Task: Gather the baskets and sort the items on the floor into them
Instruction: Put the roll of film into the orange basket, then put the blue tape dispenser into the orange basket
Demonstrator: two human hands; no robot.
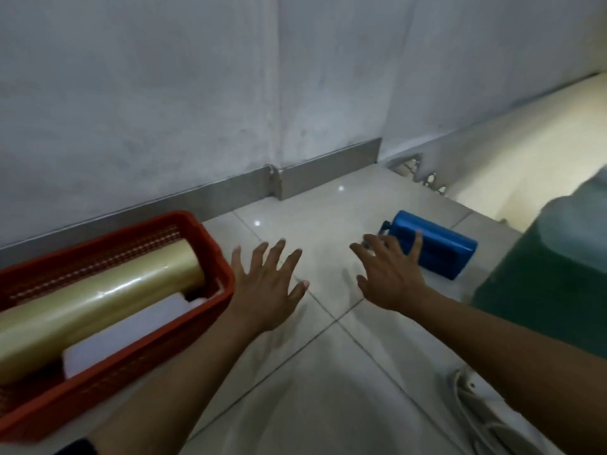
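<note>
A red plastic basket (210,310) stands on the floor at the left. It holds a yellowish roll of film (108,293) and a white block (131,333). A blue rectangular pack (440,247) lies on the tiles at the right. My left hand (266,287) hovers open just right of the basket's end, fingers spread. My right hand (391,277) is open too, with its fingertips over the near left edge of the blue pack. Neither hand holds anything.
A grey wall with a metal skirting (230,195) runs behind. A dark green object (551,280) stands at the right edge. A white cloth-like thing (476,408) lies at the bottom right. A pale raised ledge (512,165) runs along the right wall.
</note>
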